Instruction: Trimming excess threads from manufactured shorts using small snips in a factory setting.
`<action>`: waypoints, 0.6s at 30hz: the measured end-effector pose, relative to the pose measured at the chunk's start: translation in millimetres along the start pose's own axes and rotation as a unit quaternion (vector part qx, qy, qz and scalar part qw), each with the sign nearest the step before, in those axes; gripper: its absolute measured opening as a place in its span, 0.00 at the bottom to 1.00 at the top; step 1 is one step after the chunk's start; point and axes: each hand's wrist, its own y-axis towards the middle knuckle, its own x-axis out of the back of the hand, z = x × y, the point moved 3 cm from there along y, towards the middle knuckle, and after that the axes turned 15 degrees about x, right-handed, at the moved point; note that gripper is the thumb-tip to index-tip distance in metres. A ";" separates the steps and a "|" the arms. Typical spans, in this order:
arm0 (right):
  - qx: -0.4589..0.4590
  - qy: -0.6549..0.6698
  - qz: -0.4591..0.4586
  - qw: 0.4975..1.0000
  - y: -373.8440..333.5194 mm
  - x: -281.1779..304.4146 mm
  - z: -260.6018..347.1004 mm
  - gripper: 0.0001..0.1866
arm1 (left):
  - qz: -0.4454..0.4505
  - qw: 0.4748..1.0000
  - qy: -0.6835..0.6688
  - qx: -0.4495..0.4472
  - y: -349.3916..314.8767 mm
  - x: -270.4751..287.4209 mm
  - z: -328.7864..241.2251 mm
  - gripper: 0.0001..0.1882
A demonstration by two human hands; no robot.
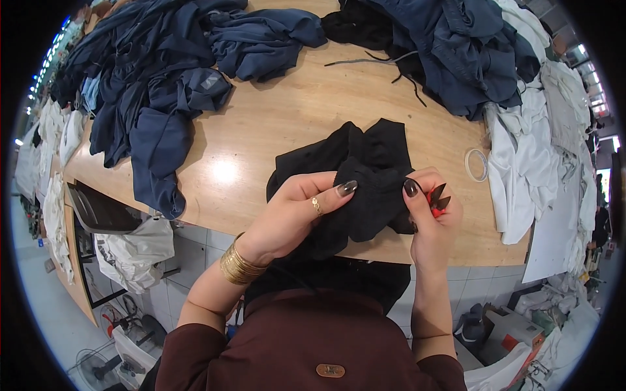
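Observation:
A black cloth garment (375,202) lies bunched at the front edge of the table, part of it lifted between my hands. My left hand (293,208) is closed on its left side, thumb on top of the fabric. Thumb and fingers of my right hand (432,218) pinch the garment's right edge. Tucked in that same hand is a small pair of thread snips (438,201), red with dark pointed blades. Most of the snips' body is hidden by the fingers. The garment's exact kind cannot be made out.
Piles of dark blue garments (153,85) cover the table's far left, with more blue clothing (450,52) and loose cords at the far right. A roll of tape (476,165) lies beside white cloth (518,169) on the right. The wooden tabletop (274,111) ends just before my body.

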 end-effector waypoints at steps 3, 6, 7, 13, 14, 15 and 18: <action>-0.043 0.015 -0.015 0.999 -1.4 -1.6 -1.5 0.07 | 0.011 0.998 -0.044 0.052 2.0 1.3 5.2 0.12; -0.056 0.018 -0.003 0.998 -1.2 -5.1 -2.5 0.07 | -0.003 0.998 0.010 0.068 0.0 -1.9 4.2 0.10; -0.056 0.017 -0.003 0.998 -1.8 -4.4 -7.1 0.07 | -0.002 0.998 0.010 0.069 0.3 -0.9 5.5 0.10; 0.108 -0.203 0.094 0.969 -3.2 -3.3 -5.8 0.06 | 0.022 0.995 -0.068 0.071 4.2 -4.1 9.7 0.10; 0.133 -0.246 0.103 0.955 -1.7 0.3 -2.5 0.10 | 0.019 0.995 -0.071 0.070 4.7 -4.6 9.8 0.10; 0.117 -0.250 0.094 0.957 0.3 1.3 4.3 0.12 | 0.014 0.995 -0.075 0.068 4.4 -4.1 10.6 0.10; 0.116 -0.263 0.117 0.951 0.4 10.5 15.6 0.16 | -0.016 0.997 -0.052 0.059 2.9 -5.8 10.9 0.10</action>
